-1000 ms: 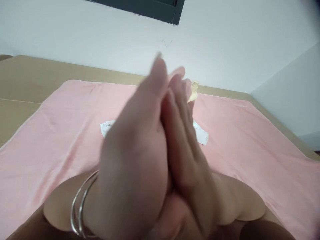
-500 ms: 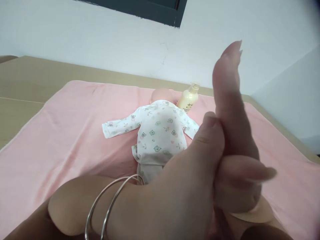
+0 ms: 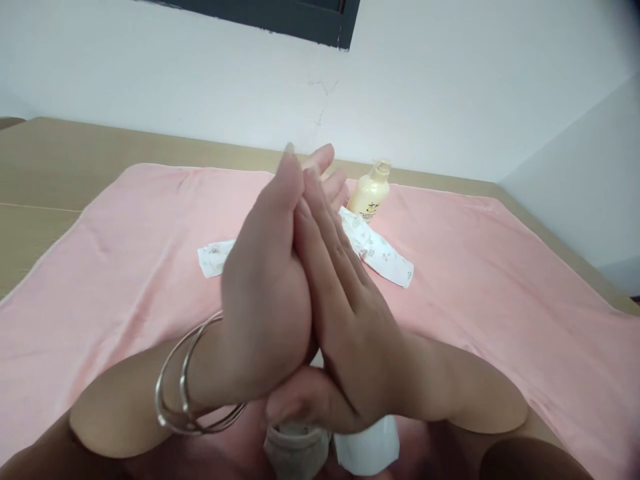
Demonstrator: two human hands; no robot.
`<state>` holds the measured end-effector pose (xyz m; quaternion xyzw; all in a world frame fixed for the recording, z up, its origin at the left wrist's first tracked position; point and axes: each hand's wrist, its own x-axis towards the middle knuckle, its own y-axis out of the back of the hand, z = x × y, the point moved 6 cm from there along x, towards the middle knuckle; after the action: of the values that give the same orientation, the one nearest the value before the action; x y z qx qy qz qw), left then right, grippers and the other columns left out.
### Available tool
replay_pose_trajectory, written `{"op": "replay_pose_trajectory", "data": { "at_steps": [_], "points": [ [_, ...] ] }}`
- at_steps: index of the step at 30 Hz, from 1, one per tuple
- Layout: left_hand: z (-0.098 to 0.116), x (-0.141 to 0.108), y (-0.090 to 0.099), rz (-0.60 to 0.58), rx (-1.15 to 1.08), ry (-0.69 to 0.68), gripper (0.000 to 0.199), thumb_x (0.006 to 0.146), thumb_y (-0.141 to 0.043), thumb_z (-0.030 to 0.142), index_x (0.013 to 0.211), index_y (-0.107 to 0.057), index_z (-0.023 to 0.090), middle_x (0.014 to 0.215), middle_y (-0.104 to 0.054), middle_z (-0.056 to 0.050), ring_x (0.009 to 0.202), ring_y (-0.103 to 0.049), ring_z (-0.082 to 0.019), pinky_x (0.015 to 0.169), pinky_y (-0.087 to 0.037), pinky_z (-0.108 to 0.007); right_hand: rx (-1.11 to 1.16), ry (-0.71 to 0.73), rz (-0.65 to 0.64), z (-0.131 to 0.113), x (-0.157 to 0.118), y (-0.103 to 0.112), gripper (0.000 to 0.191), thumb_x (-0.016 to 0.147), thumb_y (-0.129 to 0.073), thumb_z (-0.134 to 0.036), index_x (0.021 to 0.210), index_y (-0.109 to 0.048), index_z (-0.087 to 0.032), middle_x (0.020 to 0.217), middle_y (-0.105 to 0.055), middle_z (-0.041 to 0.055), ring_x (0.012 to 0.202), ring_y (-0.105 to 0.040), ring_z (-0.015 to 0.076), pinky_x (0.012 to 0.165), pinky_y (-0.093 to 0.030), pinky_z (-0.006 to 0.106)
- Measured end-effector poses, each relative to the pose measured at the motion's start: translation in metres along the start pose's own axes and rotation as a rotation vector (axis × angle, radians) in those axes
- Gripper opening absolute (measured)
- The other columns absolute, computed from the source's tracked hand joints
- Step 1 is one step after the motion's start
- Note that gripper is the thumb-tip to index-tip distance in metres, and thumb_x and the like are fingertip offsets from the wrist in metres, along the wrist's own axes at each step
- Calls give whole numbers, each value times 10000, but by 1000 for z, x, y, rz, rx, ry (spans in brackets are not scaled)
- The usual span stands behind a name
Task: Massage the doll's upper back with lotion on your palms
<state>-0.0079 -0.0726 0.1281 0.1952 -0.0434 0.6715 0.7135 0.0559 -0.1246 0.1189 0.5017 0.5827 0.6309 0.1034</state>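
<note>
My left hand (image 3: 265, 287), with thin silver bangles at its wrist, and my right hand (image 3: 350, 313) are pressed palm to palm in front of me. Both have their fingers stretched out; no object shows between them. Behind the hands lies a baby doll in a white printed top, mostly hidden. Its left-side sleeve (image 3: 214, 259) and right-side sleeve (image 3: 385, 257) stick out on either side. Below my wrists, two pale cloth-covered leg ends (image 3: 367, 445) show near the bottom edge.
A pale yellow pump bottle (image 3: 371, 193) stands just beyond the right-side sleeve. Everything rests on a pink blanket (image 3: 125, 267) spread over a wooden surface (image 3: 75, 153). A white wall (image 3: 225, 87) with a dark frame (image 3: 320, 23) rises behind.
My left hand has moved left and turned, now covering the doll's body and head. My right hand, mostly hidden behind it before, now shows flat against the left palm.
</note>
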Motion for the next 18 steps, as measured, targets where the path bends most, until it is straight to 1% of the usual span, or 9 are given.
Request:
{"op": "replay_pose_trajectory", "data": {
  "at_steps": [2, 3, 4, 6, 7, 10, 12, 15, 18],
  "points": [
    [-18, 11, -10, -27, -283, 233, 599, 1070, -80, 467, 1486, -459, 261, 1577, -518, 8, 1495, -451, -169, 1212, -497, -318, 139, 64, 101, 11, 3, 0, 853, 1067, -178, -587, 1515, -324, 124, 1659, -303, 252, 1609, 9, 237, 1358, -181, 440],
    [-29, 17, -15, -25, -382, 321, 577, 1060, -117, 463, 1466, -473, 258, 1580, -513, -4, 1509, -441, -183, 1244, -466, -354, 188, 66, 101, 18, 4, -4, 834, 1068, -199, -586, 1522, -321, 103, 1652, -320, 253, 1613, -40, 245, 1351, -214, 459],
    [-40, 23, -21, -26, -426, 355, 550, 1050, -155, 458, 1456, -468, 256, 1576, -515, -20, 1512, -444, -190, 1262, -444, -371, 217, 42, 83, 27, 5, -9, 811, 1065, -227, -592, 1540, -320, 58, 1646, -349, 234, 1613, -98, 259, 1338, -251, 488],
    [-63, 38, -31, -25, -381, 322, 480, 1043, -246, 450, 1407, -480, 243, 1550, -535, -52, 1501, -466, -218, 1234, -481, -386, 233, -40, 35, 46, 6, -20, 769, 1051, -282, -613, 1546, -370, -30, 1611, -429, 204, 1585, -253, 296, 1300, -326, 541],
    [-75, 46, -33, 18, -336, 284, 425, 1038, -306, 443, 1353, -518, 254, 1527, -555, -47, 1485, -487, -226, 1200, -512, -388, 224, -98, 5, 57, 6, -27, 748, 1047, -302, -614, 1532, -407, -54, 1590, -463, 199, 1560, -323, 312, 1280, -355, 557],
    [-113, 65, -38, 123, -235, 207, 307, 1005, -444, 409, 1213, -606, 252, 1461, -606, -46, 1415, -544, -209, 1167, -514, -372, 182, -241, -49, 86, 6, -47, 720, 1048, -325, -575, 1456, -512, -12, 1539, -513, 237, 1498, -430, 348, 1246, -397, 564],
    [-133, 74, -39, 149, -132, 180, 210, 972, -483, 325, 1052, -657, 238, 1303, -692, -51, 1269, -629, -212, 1115, -532, -393, 153, -273, -51, 101, 7, -61, 657, 1055, -311, -515, 1393, -584, -22, 1513, -545, 230, 1481, -455, 344, 1240, -400, 552],
    [-146, 85, -36, 179, 16, 86, 199, 882, -489, 159, 912, -674, 225, 1140, -735, -41, 1157, -649, -199, 1091, -524, -390, 132, -271, -38, 115, 9, -81, 566, 1055, -294, -424, 1350, -632, -78, 1492, -583, 183, 1474, -471, 308, 1255, -371, 534],
    [-150, 91, -34, 152, 134, 35, 222, 832, -473, 115, 850, -670, 216, 1047, -741, -38, 1078, -653, -194, 1064, -521, -389, 134, -289, -72, 128, 12, -95, 555, 1052, -263, -360, 1368, -626, -82, 1534, -546, 158, 1513, -416, 297, 1289, -290, 548]
  ]
}}
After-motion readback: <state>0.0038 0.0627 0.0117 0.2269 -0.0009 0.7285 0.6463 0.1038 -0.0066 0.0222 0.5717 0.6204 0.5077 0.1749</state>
